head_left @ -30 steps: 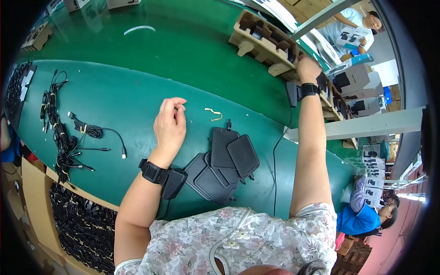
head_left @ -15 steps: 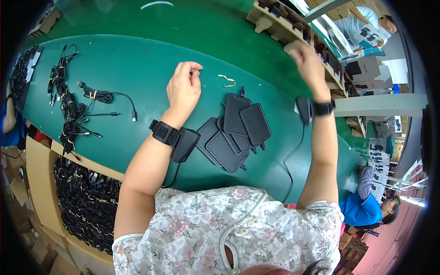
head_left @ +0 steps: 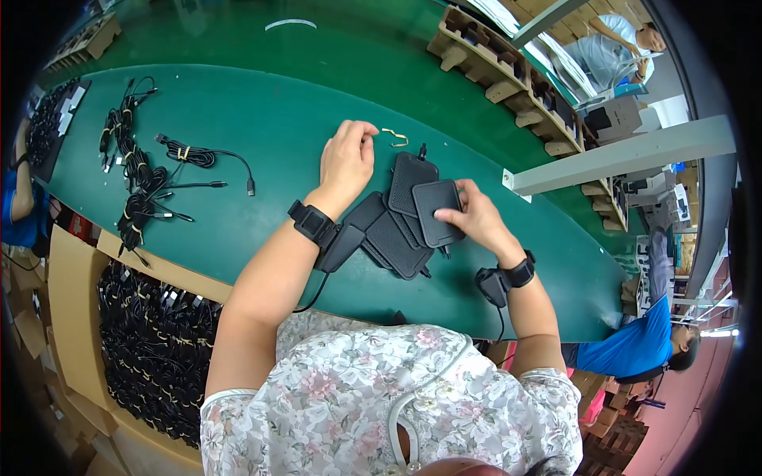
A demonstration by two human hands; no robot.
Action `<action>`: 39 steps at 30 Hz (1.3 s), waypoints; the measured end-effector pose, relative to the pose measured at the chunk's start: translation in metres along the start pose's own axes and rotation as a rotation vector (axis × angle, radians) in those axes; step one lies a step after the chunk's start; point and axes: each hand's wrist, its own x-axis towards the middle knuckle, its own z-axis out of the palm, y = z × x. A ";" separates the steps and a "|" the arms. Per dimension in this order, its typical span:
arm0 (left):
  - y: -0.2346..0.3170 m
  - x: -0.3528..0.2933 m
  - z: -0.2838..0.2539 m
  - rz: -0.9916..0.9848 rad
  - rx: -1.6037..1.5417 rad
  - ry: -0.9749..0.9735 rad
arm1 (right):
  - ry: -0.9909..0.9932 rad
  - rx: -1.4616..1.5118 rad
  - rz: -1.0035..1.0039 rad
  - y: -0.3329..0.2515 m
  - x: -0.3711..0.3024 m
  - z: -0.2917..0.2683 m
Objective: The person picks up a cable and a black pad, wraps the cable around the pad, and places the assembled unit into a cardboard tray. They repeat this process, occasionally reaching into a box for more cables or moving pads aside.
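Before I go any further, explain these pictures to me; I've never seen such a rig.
No machine here, just a person's bare hands: the left hand and right hand. The view comes from a wide fisheye camera worn on the person's head, looking down, so straight edges bend near the rim. On the green table lie bundled black cables, a thin yellowish strip and overlapping flat black pads. The right hand grasps the topmost pad by its edge; the left is beside the strip, holding nothing visible.

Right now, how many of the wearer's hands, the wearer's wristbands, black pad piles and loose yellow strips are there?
Wearer's left hand and right hand: 2
Wearer's wristbands: 2
Black pad pile: 1
Loose yellow strip: 1
Total: 6
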 end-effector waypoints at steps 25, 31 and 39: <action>0.006 0.007 0.001 -0.009 0.104 -0.074 | 0.882 -0.125 0.144 0.168 0.303 -0.167; 0.001 0.004 -0.005 0.005 0.127 -0.010 | 0.933 -0.430 0.253 0.110 0.273 -0.101; -0.007 -0.002 0.007 0.014 0.137 0.071 | 0.643 -0.535 -0.312 0.099 0.175 -0.020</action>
